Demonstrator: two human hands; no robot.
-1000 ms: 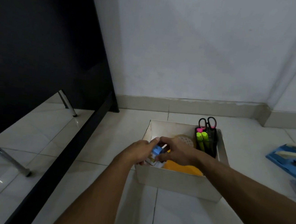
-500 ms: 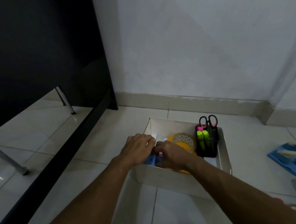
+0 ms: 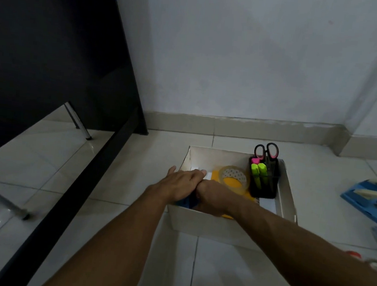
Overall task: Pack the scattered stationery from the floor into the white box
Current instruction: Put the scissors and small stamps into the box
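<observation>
- While both forearms are reaching up from the bottom edge, the white box (image 3: 209,223) is sitting on the pale floor tiles (image 3: 216,274) just right of centre. Bare tile is lying open in front of it and on its left side.
- A black bar (image 3: 81,197) is cutting diagonally from the lower left toward the skirting (image 3: 253,128), fencing off that side. The black desk (image 3: 41,59) is looming over the upper left, and two metal legs (image 3: 77,120) are standing beyond the bar.
- The wall is closing off the far side, leaving only a strip of tile behind the box.
- The left hand (image 3: 179,183) is lying flat over the box's near left corner, fingers straight and grasping nothing. It is resting on a blue item (image 3: 186,202) that is peeking out beneath the palm.
- The right hand (image 3: 214,198) is dipping inside the box, touching the left one. Its fingers are tucked out of sight, so I cannot tell whether it is gripping anything.
- In the middle of the box, a clear tape roll (image 3: 233,179) is lying flat on a yellow pad (image 3: 215,175).
- A black pen holder (image 3: 265,187) is standing upright in the far right corner. It is carrying green highlighters (image 3: 258,172), a pink one (image 3: 255,160) and scissors (image 3: 266,150), handles up.
- A white sheet (image 3: 268,204) is lying in the near right corner.
- At the right edge, a blue tool (image 3: 370,202) is lying on the floor, well apart from the box.
</observation>
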